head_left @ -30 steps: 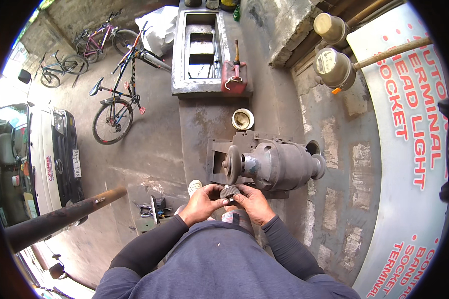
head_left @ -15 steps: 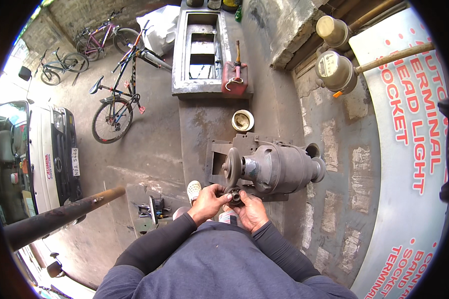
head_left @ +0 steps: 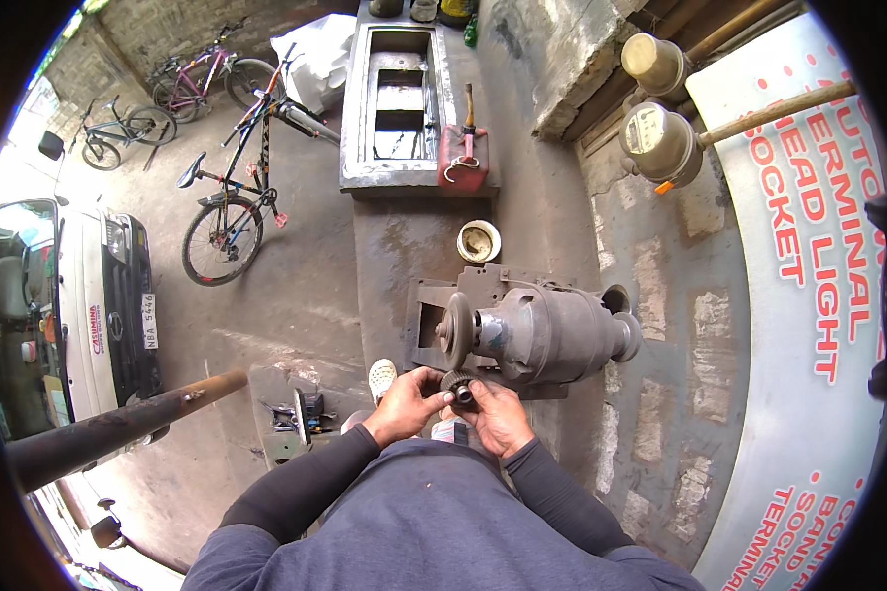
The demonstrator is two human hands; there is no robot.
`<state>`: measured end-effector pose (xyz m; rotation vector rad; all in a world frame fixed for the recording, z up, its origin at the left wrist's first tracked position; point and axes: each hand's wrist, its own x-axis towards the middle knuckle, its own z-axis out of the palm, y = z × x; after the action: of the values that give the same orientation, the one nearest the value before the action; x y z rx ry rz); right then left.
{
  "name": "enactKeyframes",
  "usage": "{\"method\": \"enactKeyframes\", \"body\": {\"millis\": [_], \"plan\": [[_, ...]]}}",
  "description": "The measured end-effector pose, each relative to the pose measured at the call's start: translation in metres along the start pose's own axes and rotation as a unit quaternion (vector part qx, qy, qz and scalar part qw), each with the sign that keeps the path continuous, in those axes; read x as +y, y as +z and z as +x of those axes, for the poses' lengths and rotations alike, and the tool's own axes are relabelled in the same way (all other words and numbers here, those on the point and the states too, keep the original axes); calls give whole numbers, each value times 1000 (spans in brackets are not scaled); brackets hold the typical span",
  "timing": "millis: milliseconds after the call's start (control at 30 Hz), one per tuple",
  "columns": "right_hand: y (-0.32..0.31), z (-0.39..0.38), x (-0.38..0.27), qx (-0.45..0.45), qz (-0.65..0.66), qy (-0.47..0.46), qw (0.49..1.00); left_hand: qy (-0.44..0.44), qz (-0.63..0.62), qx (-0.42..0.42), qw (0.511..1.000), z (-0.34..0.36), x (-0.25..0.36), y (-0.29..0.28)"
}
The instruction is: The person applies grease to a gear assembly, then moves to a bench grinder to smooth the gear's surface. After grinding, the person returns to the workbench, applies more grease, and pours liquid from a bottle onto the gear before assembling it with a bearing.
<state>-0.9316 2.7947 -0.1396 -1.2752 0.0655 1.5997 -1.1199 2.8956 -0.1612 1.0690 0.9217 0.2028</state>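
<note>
My left hand and my right hand are closed on a small dark toothed gear with a round hub, held between thumbs and fingers at my waist. Just beyond it lies a grey cylindrical motor on a metal base plate, a thick disc wheel on its left shaft and a smaller pulley at its right end. A white shoe shows left of my hands.
A metal sink with a red container, a white pot, bicycles, a parked vehicle, a rusty pipe, tools on the left, round meters and a large signboard on the right.
My hands have turned the gear over the last second, so its hub now faces up toward me, and both hands have shifted slightly. The motor has stayed put.
</note>
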Motion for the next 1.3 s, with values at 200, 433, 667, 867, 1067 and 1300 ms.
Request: {"method": "enactKeyframes", "body": {"millis": [200, 433, 667, 867, 1067, 1300], "plan": [[5, 15, -3, 24, -58, 44, 997, -31, -10, 14, 999, -2, -4, -7], [12, -7, -37, -79, -199, -24, 976, 8, 14, -26, 1000, -18, 27, -13], [-2, -7, 9, -42, 11, -8, 999, 4, -21, 7, 1000, -3, -4, 1], [-1, 4, 13, -6, -35, -10, 999, -13, -91, 22, 996, 6, -28, 5], [0, 10, 10, -14, -94, -2, 995, -20, -135, 37, 990, -1, -27, 3], [-1, -16, -29, -81, -250, -93, 961, 42, -31, -43, 998, -10, 2, 0]]}}
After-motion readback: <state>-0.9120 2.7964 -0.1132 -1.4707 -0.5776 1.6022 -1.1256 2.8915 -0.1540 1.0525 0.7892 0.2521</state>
